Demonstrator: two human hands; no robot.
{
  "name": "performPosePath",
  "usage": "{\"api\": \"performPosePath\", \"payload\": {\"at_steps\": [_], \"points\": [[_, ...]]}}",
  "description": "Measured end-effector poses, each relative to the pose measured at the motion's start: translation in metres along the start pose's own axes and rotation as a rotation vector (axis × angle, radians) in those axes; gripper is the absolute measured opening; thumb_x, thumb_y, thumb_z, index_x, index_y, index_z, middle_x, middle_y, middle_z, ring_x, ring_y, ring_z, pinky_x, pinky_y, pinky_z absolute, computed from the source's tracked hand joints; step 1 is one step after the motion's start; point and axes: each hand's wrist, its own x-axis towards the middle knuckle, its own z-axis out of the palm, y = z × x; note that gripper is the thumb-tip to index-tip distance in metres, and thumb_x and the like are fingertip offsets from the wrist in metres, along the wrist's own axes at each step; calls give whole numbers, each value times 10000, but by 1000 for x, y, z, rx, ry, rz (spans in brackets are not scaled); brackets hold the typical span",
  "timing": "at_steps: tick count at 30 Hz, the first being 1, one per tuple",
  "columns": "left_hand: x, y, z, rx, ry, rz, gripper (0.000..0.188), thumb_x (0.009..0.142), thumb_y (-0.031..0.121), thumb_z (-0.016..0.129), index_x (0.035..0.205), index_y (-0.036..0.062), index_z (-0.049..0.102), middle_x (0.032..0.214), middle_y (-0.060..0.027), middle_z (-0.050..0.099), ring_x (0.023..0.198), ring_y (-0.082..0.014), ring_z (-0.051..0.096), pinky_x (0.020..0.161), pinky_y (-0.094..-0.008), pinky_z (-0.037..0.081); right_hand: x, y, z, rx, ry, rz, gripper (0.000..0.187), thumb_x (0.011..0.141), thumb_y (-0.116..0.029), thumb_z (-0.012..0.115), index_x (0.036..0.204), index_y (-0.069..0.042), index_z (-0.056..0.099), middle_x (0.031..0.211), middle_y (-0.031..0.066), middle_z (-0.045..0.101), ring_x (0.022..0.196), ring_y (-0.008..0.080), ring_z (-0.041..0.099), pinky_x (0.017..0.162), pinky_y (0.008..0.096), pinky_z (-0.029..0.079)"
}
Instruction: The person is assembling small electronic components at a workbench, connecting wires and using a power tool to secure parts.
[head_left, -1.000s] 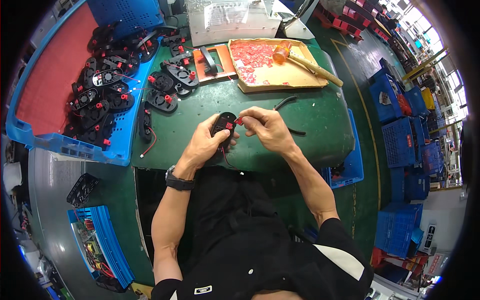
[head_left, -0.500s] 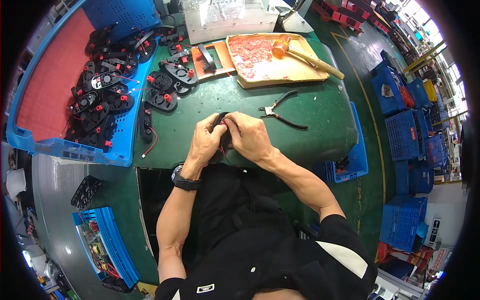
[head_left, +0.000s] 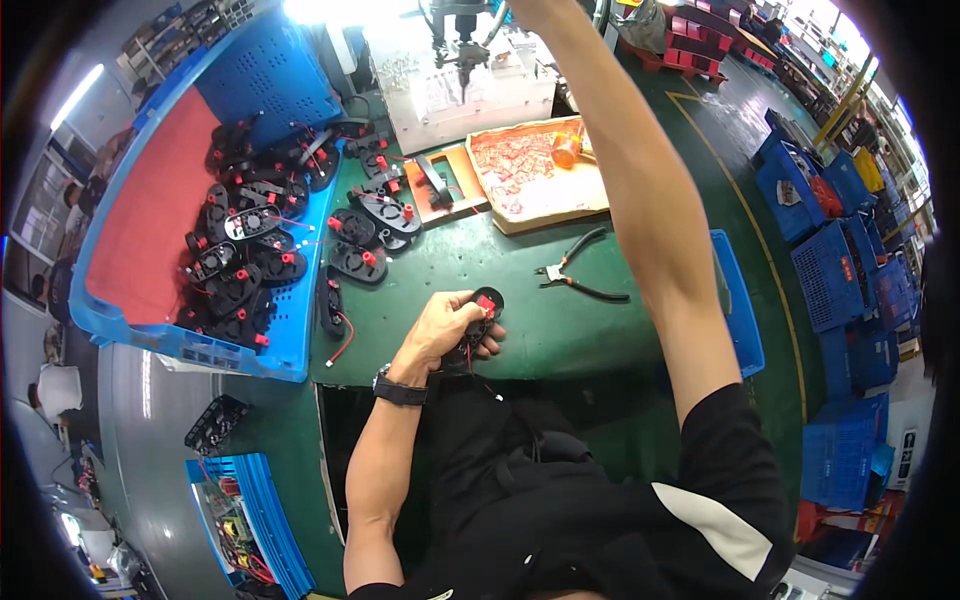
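Note:
My left hand (head_left: pixel 438 328) is closed round a black plastic housing (head_left: pixel 489 331) with a red piece (head_left: pixel 487 305) at its top, held over the front edge of the green bench (head_left: pixel 560 335). A thin lead with a white connector (head_left: pixel 499 397) hangs below it. My right arm (head_left: pixel 650 190) stretches far up and away, and its hand lies past the upper edge, out of sight. Nearby on the bench rest cutting pliers (head_left: pixel 570 272) with black handles, spread apart. Similar black housings (head_left: pixel 360 260) with red pieces lie to the left.
A blue crate (head_left: pixel 210 358) lined in red holds several black housings. Behind stand an orange frame (head_left: pixel 423 205), a cardboard tray (head_left: pixel 545 215) of small red parts with an amber mallet head (head_left: pixel 566 150), and a machine (head_left: pixel 455 110). Blue crates (head_left: pixel 835 280) stack at the right.
My right hand has left the housing and gone up and forward out of view. My left hand keeps the housing, now turned with its red piece showing. The view has tilted upward.

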Motion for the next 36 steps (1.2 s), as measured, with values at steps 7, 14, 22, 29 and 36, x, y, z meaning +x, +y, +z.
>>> {"api": "performPosePath", "payload": {"at_steps": [7,14,22,29,36], "points": [[-8,1,-27,-101,-55,-72,224,964,104,536,1056,-81,622,896,-226,733,643,-244,726,548,-321,610,-10,-42,-45,1199,-723,1021,115,899,-138,721,909,-35,670,707,6,586,583,105,545,534,262,444],[-9,2,-44,-99,-92,-64,213,956,128,551,1015,-72,590,926,-257,732,658,-251,733,552,-313,615,-83,-164,-148,665,-451,897,209,821,-46,761,987,36,664,796,56,669,719,96,628,679,252,515],[-16,0,-34,-91,-36,-36,223,951,144,596,1010,-70,622,898,-230,733,647,-246,721,545,-322,608,-119,-187,-167,631,-594,772,346,856,-37,781,1140,41,598,868,33,674,758,79,635,680,238,516],[-15,-3,-36,-79,-66,-40,376,944,213,613,1163,-91,641,928,-214,744,673,-224,722,581,-288,596,-119,-188,-169,678,-550,771,309,857,-131,816,1047,33,636,760,-13,634,669,41,567,589,221,463],[-14,-4,-38,-75,-80,-47,411,942,218,599,1201,-100,630,939,-215,743,668,-221,719,580,-285,594,-120,-188,-167,683,-547,765,264,863,-132,806,985,25,634,706,-17,611,638,38,549,567,222,449]]}}
